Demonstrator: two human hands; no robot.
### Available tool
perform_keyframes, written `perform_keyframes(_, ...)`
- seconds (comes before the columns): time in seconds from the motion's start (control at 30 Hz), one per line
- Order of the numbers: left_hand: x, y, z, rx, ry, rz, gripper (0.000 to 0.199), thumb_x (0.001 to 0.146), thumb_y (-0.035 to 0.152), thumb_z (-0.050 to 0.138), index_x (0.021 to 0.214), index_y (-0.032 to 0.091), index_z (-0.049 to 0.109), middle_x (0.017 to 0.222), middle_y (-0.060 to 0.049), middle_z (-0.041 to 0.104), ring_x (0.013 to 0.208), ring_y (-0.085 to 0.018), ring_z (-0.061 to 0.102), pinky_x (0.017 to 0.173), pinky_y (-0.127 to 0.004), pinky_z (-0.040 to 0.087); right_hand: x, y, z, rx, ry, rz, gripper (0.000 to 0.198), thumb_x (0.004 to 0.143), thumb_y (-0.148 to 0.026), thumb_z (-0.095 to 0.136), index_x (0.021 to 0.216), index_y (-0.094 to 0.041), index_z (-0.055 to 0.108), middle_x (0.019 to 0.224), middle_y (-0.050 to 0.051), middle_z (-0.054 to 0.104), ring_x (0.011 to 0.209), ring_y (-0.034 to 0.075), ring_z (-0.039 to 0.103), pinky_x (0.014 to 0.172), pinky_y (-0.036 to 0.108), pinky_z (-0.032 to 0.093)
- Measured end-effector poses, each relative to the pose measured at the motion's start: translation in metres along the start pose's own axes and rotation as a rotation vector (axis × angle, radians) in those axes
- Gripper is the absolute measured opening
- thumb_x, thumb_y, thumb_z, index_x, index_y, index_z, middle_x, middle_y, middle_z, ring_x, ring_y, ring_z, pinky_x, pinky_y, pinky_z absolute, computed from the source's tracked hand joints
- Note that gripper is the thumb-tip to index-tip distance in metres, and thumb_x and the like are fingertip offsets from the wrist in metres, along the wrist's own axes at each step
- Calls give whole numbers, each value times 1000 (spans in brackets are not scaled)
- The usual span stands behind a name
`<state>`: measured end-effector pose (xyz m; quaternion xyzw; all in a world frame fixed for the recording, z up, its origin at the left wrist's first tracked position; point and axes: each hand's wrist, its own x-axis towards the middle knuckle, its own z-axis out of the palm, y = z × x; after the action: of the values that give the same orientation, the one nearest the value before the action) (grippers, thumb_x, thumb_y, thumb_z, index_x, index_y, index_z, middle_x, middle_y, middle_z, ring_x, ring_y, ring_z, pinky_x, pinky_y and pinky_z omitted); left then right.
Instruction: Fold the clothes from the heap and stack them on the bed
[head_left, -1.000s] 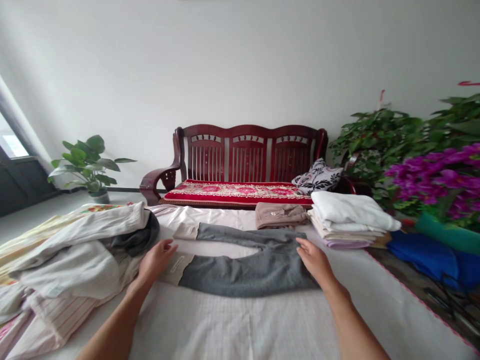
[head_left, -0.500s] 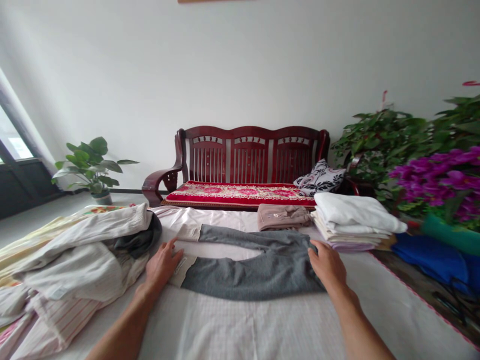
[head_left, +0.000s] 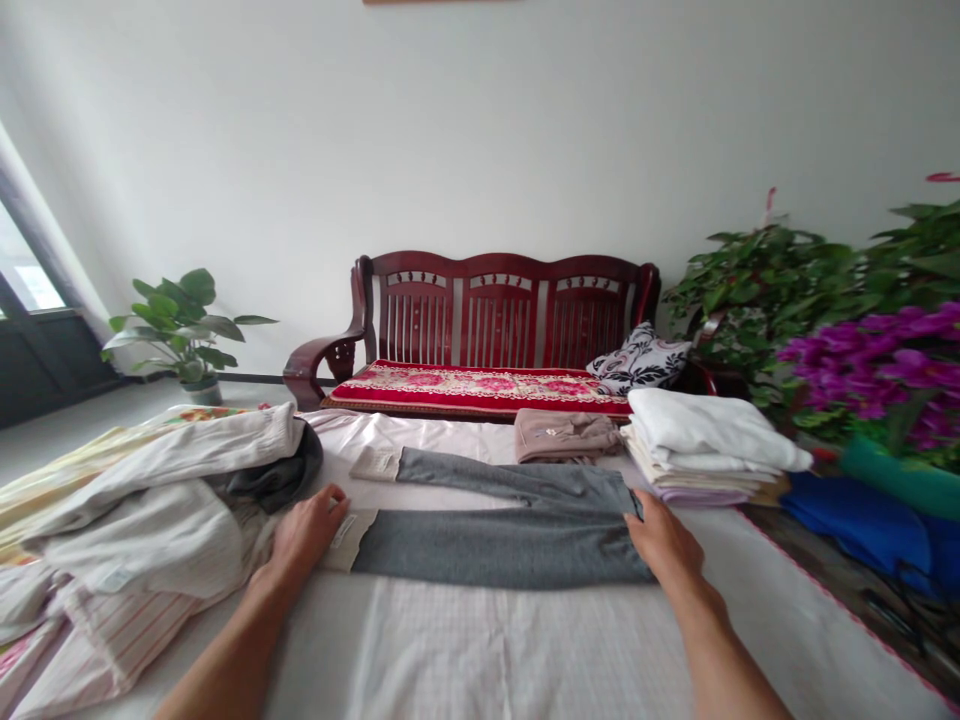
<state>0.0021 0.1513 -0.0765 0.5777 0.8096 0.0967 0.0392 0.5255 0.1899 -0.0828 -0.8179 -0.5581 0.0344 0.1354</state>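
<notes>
A pair of grey trousers (head_left: pixel 480 545) lies flat across the white cloth, legs to the left and waist to the right. Pale cuffs end both legs; the near leg is pulled straight. My left hand (head_left: pixel 306 530) is closed at the near cuff (head_left: pixel 351 540), its fingertips partly hidden against the fabric edge. At the other end, my right hand (head_left: pixel 666 535) pinches the waist edge with thumb and fingers. Beyond the waist sits a folded brown garment (head_left: pixel 562 436).
A loose heap of clothes (head_left: pixel 165 535) lies at the left. To the right stands a stack of folded clothes (head_left: pixel 709 430), near a blue cloth (head_left: pixel 855 520) and purple flowers (head_left: pixel 885 360). Behind the white-covered surface (head_left: pixel 487 650) is a red wooden bench (head_left: pixel 499 310).
My hands have moved apart, the left one leftward and the right one slightly rightward. The near trouser leg has gone from curved and wrinkled to straight and smoother.
</notes>
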Motion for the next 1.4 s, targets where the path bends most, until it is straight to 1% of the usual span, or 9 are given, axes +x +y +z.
perform_keyframes(0.1, 1, -3, 7, 10, 38, 3, 41, 96, 46, 37, 114, 25, 67, 107, -10, 74, 99, -30, 70, 67, -30, 45, 3, 4, 1, 7, -2, -1, 46, 92, -34, 44, 137, -28, 54, 134, 10, 64, 111, 28, 66, 80, 36, 51)
perform_keyframes(0.23, 3, -1, 7, -15, 219, 63, 42, 97, 42, 39, 121, 23, 68, 121, -10, 68, 108, -28, 65, 78, -32, 47, 11, 11, 2, 67, 16, 14, 47, 92, -48, 41, 130, -27, 62, 128, 13, 68, 107, 32, 68, 78, 39, 51)
perform_keyframes(0.37, 14, 5, 9, -181, 339, 131, 39, 96, 38, 42, 119, 24, 70, 124, -9, 67, 114, -25, 62, 90, -30, 47, 25, 17, 7, 143, 117, -30, 49, 95, -42, 37, 131, -20, 61, 125, 16, 69, 109, 32, 67, 86, 41, 50)
perform_keyframes(0.57, 50, 7, 29, -455, 197, 69, 49, 85, 35, 56, 128, 14, 65, 101, -9, 74, 97, -25, 69, 81, -29, 50, 42, 23, 27, 339, 98, -162, 55, 93, -39, 38, 141, -15, 52, 132, 15, 66, 121, 29, 61, 101, 40, 46)
perform_keyframes(0.7, 72, 4, 31, -514, 92, 43, 43, 84, 35, 56, 119, 12, 70, 101, -10, 76, 98, -26, 70, 81, -28, 50, 47, 25, 38, 415, 76, -208, 58, 91, -38, 41, 142, -14, 50, 137, 15, 62, 127, 27, 58, 106, 39, 43)
perform_keyframes(0.93, 89, 9, 25, -526, 136, -109, 49, 84, 40, 54, 119, 8, 67, 105, -16, 75, 101, -30, 70, 78, -32, 51, 43, 22, 36, 364, 72, -157, 57, 89, -39, 45, 141, -14, 53, 126, 15, 68, 117, 28, 64, 97, 39, 48)
perform_keyframes(1.13, 88, 11, 26, -634, 69, -68, 22, 73, 30, 59, 79, 15, 73, 67, -6, 71, 72, -25, 69, 61, -29, 47, 35, 15, 27, 332, 105, -110, 43, 80, -32, 53, 119, -22, 69, 113, 10, 74, 103, 27, 69, 84, 34, 51)
perform_keyframes(1.23, 83, 9, 22, -760, 109, -41, 26, 74, 38, 56, 82, 16, 69, 67, -3, 69, 69, -21, 67, 59, -26, 47, 32, 15, 20, 509, 150, -108, 33, 72, -33, 58, 99, -23, 72, 97, 7, 76, 93, 27, 69, 80, 35, 50)
perform_keyframes(1.4, 56, -16, 11, -1132, 214, 106, 50, 63, 64, 67, 82, 19, 57, 96, -7, 72, 78, -20, 66, 67, -27, 50, 30, 25, 11, 1179, 268, -85, 34, 58, -36, 68, 88, -21, 64, 78, 2, 72, 80, 24, 67, 77, 33, 51)
